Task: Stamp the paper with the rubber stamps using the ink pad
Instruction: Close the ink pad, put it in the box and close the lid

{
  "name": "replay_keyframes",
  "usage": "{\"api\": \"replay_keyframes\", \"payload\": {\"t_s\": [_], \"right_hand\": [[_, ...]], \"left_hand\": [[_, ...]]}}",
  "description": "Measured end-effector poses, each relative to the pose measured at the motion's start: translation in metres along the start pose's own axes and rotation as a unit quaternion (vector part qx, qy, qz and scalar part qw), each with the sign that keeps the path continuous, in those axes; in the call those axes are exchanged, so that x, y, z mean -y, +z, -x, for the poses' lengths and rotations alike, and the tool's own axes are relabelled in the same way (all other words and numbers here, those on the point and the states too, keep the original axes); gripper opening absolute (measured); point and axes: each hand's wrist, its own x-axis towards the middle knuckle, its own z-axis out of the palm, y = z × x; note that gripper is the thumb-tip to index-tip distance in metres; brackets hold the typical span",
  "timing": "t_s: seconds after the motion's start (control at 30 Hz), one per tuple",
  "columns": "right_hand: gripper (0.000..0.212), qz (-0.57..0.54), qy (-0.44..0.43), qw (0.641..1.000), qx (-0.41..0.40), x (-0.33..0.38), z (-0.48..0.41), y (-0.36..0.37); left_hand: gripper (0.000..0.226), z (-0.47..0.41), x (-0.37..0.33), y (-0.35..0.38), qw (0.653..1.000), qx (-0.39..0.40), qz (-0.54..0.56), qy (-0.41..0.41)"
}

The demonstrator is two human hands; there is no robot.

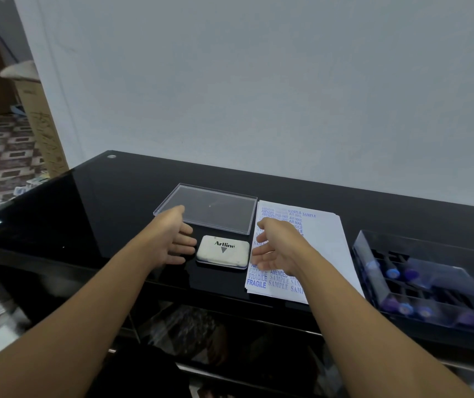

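A closed white ink pad (223,251) marked "Artline" lies on the black glass table (109,214). My left hand (172,237) hovers just left of it, fingers spread and relaxed, holding nothing. My right hand (276,248) is just right of the pad, open, palm turned toward it, above the paper (324,248). The white sheet carries blue stamped words such as SAMPLE, FRAGILE and AMENDED along its left side. Rubber stamps (408,305) with purple and blue knobs lie in a clear compartment box (373,271) at the right.
A clear plastic lid (218,205) lies flat behind the ink pad. A grey wall stands right behind the table. Cardboard boxes (40,122) and a patterned floor are at the left. A lower shelf with dark items shows under the glass.
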Motion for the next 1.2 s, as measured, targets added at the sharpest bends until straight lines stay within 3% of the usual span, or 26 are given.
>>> {"api": "replay_keyframes", "payload": {"t_s": [0.2,0.53,0.7,0.8,0.97,1.2], "right_hand": [[0.035,0.008,0.018,1.000,0.014,0.004,0.003,0.004],[0.031,-0.050,0.019,0.998,0.017,0.000,0.005,0.008],[0.023,-0.062,-0.017,0.998,0.010,0.002,0.009,0.007],[0.015,-0.074,-0.039,0.996,-0.007,0.003,0.014,-0.003],[0.022,-0.071,-0.072,0.994,-0.045,-0.004,0.018,-0.034],[0.032,-0.078,-0.096,0.983,-0.135,-0.020,0.028,-0.123]], "left_hand": [[0.064,-0.005,-0.002,-0.003,0.999,0.028,0.020,-0.018],[0.043,0.000,0.000,0.003,1.000,0.014,0.003,-0.015],[0.034,0.011,-0.005,0.013,1.000,0.004,-0.001,0.025],[0.030,0.018,-0.011,0.025,0.998,-0.001,-0.007,0.062],[0.025,0.034,-0.021,0.058,0.994,0.012,-0.003,0.106],[0.019,0.061,-0.042,0.135,0.985,0.099,-0.009,0.142]]}}
